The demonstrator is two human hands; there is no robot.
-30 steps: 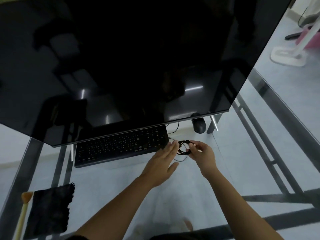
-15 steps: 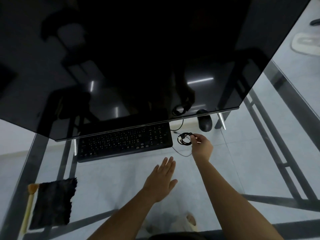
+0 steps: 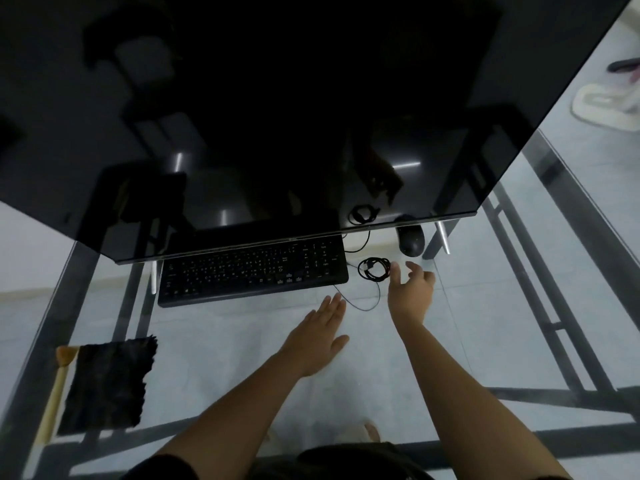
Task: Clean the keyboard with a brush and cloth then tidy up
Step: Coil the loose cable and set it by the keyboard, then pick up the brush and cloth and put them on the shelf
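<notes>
Right hand [image 3: 412,292], fingers spread, sits just beside the coiled cable [image 3: 374,269] at centre frame, apparently not touching; left hand [image 3: 320,332] lies flat and spread below the keyboard [image 3: 252,271].

Glossy monitor [image 3: 277,98] – glass desk [image 3: 214,358], rough-edged dark cloth [image 3: 107,386].

Our forearms are bare down to the left hand [image 3: 320,336] and right hand [image 3: 412,294]. We wear short dark sleeves [image 3: 162,467]. No rings or watch show.

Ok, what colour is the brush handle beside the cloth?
Pale wooden tan; the brush handle shows best in the head view, far left.
</notes>
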